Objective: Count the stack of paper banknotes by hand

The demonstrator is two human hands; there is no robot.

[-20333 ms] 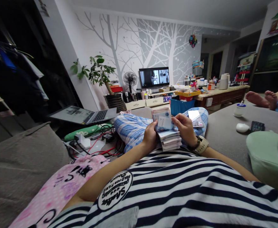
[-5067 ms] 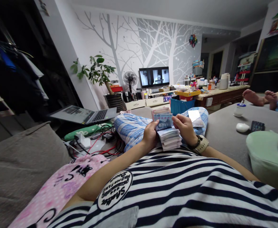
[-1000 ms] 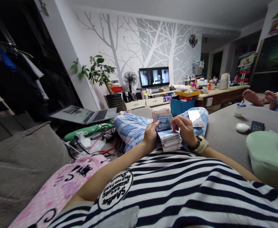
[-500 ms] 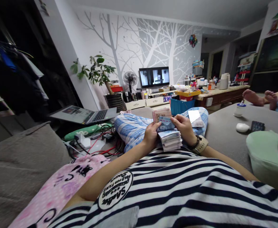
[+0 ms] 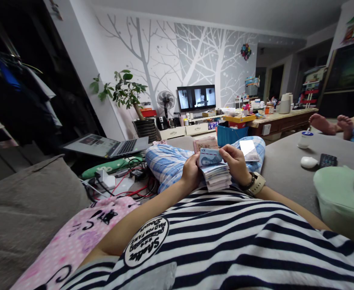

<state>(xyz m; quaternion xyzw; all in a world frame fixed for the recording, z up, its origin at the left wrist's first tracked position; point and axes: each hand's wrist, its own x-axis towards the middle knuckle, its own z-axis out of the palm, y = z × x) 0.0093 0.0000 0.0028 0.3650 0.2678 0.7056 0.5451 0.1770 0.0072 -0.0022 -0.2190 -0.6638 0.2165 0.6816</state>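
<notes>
Bundle of pinkish rectangular paper banknotes (image 5: 205, 143), gripped in bare left hand (image 5: 191, 169); blue printed paper note (image 5: 210, 158) in front, pinched by bare right hand (image 5: 235, 162). Just below, near navy-and-white striped cloth shirt (image 5: 249, 233), thick whitish paper stack (image 5: 217, 179). Apparently partway, with much already stacked, some left in hand.

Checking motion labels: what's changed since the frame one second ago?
The right hand moved slightly up: its fingers, then hanging just above the folded stack, now pinch the upper right corner of a blue note, with more of the pink notes showing behind. Can't tell whether it's the same blue note. Unchanged: the left hand's hold, phone, laptop, mouse.
</notes>
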